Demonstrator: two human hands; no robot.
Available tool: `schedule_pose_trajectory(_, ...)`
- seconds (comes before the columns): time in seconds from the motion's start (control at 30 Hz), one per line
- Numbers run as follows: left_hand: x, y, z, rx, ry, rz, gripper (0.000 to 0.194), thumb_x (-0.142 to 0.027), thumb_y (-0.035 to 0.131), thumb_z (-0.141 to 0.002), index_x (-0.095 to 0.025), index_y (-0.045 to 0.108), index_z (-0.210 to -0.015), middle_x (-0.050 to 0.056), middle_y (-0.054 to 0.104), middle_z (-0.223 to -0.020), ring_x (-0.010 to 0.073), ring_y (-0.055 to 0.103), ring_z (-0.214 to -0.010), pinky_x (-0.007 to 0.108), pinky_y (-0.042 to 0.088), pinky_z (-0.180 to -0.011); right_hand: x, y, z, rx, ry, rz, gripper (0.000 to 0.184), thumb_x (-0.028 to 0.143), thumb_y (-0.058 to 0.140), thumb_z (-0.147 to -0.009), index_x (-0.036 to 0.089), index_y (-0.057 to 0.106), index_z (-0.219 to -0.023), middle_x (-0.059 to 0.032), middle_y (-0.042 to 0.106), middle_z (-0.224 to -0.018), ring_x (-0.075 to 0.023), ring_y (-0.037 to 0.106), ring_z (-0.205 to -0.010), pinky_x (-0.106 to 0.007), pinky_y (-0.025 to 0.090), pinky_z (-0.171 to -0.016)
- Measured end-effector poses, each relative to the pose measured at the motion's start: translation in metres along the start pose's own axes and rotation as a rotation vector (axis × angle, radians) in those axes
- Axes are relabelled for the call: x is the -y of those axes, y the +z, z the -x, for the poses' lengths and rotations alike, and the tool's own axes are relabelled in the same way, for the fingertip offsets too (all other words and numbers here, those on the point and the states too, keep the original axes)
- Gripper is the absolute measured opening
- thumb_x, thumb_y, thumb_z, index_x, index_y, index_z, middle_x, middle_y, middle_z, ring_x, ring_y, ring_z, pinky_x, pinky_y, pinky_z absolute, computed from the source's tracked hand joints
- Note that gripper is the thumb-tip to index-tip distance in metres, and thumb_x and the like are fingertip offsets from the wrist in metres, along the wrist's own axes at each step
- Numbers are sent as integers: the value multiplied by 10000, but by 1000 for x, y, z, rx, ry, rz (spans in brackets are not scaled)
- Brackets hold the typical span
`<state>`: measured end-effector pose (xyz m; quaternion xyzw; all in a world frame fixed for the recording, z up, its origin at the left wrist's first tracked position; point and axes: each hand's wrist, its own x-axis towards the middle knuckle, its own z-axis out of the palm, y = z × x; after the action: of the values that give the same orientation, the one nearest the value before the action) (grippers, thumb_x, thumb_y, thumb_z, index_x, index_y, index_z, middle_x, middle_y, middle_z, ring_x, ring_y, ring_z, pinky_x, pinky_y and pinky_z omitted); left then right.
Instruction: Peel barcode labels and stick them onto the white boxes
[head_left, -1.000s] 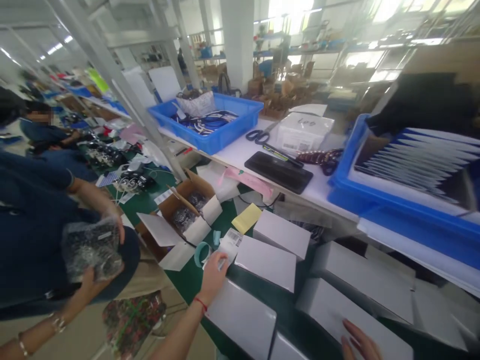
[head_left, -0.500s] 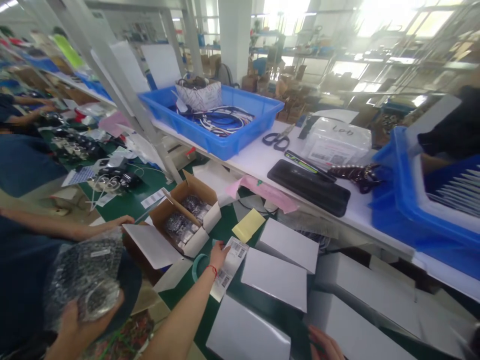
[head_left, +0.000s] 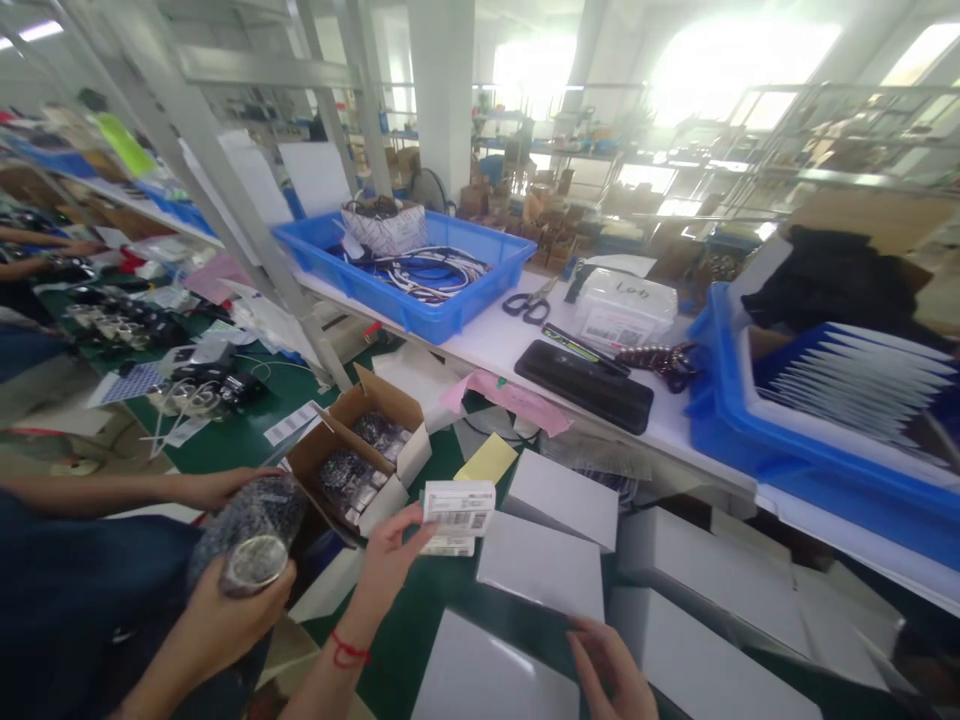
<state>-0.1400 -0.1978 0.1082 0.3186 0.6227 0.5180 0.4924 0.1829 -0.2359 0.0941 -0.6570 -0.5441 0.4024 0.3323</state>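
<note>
My left hand (head_left: 386,562) is lifted over the green table and pinches a strip of white barcode labels (head_left: 457,510), which stands up above the white boxes. My right hand (head_left: 611,668) rests low at the bottom edge, fingers spread, touching the near edge of a white box (head_left: 541,567). More white boxes (head_left: 562,497) lie in rows around both hands. A yellow pad (head_left: 487,461) lies just beyond the labels.
A co-worker at the left holds a clear bag of dark parts (head_left: 247,525) beside an open cardboard carton (head_left: 358,455). On the raised white shelf (head_left: 495,340) stand a blue bin of cables (head_left: 409,258), scissors (head_left: 529,302), a black tray (head_left: 585,385) and a blue bin at right (head_left: 825,420).
My left hand picked the label strip off the table and raised it. My right hand slid forward onto a white box. The co-worker turned the bag of parts upright.
</note>
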Motion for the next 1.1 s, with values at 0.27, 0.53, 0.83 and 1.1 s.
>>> schedule_pose_trajectory(0.27, -47, 14, 62, 159, 309, -221, 186, -428, 681, -824, -285, 779, -756, 48, 778, -873, 276, 699, -934, 537, 369, -1166, 118, 28, -19, 372, -124, -318, 369, 520, 679, -841, 234, 719, -1069, -90, 715, -1147, -250, 650, -1100, -386, 533, -1001)
schedule_pose_trajectory(0.53, -54, 10, 99, 126, 209, -143, 343, -525, 613, -845, -254, 805, -928, 95, 742, -1101, 306, 622, -1114, 430, 506, -995, 141, 4, 6, 429, -483, -148, 166, 295, 639, -906, 326, 779, -990, -44, 744, -996, -214, 668, -951, -325, 544, -839)
schedule_pose_trajectory(0.83, -57, 27, 104, 30, 2, 38, 325, -513, 769, -719, -189, 758, -749, 53, 718, -787, 195, 628, -767, 259, 519, -699, 115, -2, 24, 577, -204, -315, 387, 358, 676, -845, 324, 688, -1231, -67, 725, -1202, -264, 648, -1127, -415, 524, -1006)
schedule_pose_trajectory(1.1, -69, 31, 116, 321, -19, 58, 283, -455, 779, -728, -205, 802, -859, 73, 764, -854, 216, 653, -750, 332, 566, -775, 137, 0, 18, 477, 82, -707, 367, 448, 739, -810, 284, 703, -1137, -66, 748, -1140, -244, 670, -1058, -372, 515, -962)
